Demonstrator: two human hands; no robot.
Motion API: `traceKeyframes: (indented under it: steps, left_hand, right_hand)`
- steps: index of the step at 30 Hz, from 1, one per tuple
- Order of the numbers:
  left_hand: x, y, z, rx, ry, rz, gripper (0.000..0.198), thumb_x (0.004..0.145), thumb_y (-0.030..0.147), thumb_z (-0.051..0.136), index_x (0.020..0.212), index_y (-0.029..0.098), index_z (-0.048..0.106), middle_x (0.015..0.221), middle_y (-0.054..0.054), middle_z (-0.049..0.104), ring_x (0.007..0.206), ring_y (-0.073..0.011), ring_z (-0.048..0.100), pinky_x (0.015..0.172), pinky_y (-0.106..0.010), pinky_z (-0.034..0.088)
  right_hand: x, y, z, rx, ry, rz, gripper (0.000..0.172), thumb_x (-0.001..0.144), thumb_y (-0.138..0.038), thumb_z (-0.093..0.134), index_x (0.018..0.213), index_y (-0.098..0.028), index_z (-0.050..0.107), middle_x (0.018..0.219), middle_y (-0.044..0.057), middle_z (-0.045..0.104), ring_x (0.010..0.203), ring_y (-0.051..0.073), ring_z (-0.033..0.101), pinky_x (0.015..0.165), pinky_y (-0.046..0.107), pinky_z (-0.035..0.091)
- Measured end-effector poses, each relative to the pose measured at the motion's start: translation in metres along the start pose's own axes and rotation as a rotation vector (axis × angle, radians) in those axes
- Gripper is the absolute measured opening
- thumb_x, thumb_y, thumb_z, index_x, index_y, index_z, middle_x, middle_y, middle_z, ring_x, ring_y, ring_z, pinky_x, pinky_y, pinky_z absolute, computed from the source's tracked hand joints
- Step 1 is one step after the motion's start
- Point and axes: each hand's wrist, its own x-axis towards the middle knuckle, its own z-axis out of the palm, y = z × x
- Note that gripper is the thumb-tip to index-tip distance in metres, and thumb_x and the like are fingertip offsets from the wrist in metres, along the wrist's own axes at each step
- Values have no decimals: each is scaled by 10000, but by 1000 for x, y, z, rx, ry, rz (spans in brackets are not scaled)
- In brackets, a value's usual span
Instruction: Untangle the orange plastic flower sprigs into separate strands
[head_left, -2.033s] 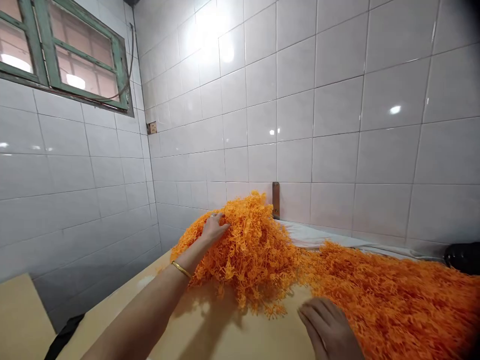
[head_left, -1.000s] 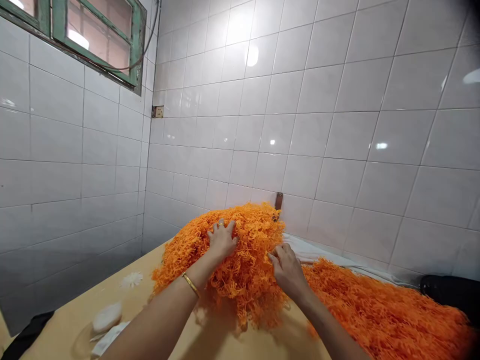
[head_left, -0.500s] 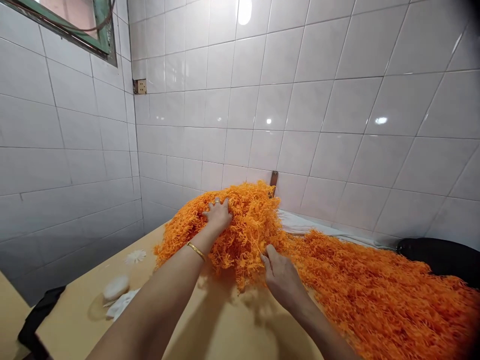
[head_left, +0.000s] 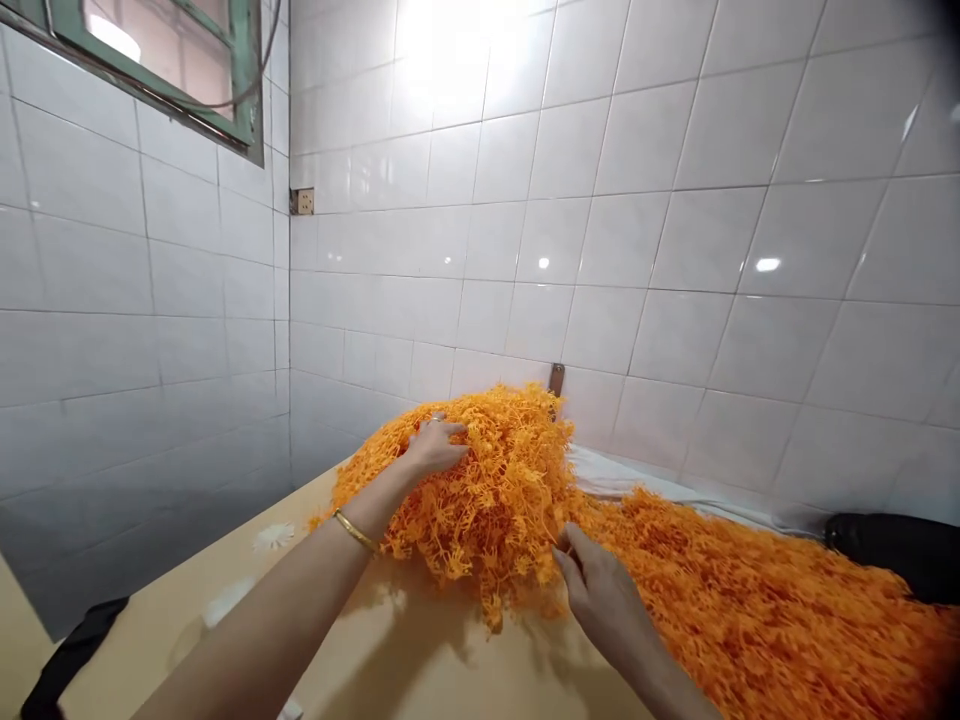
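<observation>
A large tangled heap of orange frilly strands (head_left: 502,480), like plastic foliage, lies on the pale yellow table (head_left: 442,670). My left hand (head_left: 437,447) rests on top of the heap with fingers spread, the tips partly sunk among the strands. At the heap's lower right edge my right hand (head_left: 600,580) is closed, thumb and forefinger pinching a thin orange strand. A gold bangle (head_left: 355,531) circles my left wrist.
More orange strands (head_left: 787,610) spread over the table's right side, with a black object (head_left: 900,550) behind them. A white cloth (head_left: 645,482) runs along the tiled wall. A white flower-shaped piece (head_left: 274,537) and black fabric (head_left: 79,650) lie left.
The view has shifted, so the heap appears lower and slightly to the right. My right hand has moved a little right and down. My left hand has turned, fingers pointing more to the right.
</observation>
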Motion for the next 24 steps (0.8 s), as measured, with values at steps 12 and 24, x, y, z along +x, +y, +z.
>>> traceKeyframes:
  steps: [12,24]
  left_hand:
    - [75,64,5,28,49,75,394,712,233,429,1089,218,542,1138,-83,565,1041,-225,496,797,-327,405]
    - [69,89,-13,-76,168,126,185,708,213,435,756,161,606,794,-73,625,768,-181,556,633,-278,413]
  right_hand:
    - [0,13,24,-235,186,-280,124,801,-157,378,755,-214,478,745,42,516,662,189,496,602,330,396]
    - [68,-43,-17,-49,480,-434,378,848,-147,312,1220,-120,377,1172,137,451,1103,229,389,903,381,356]
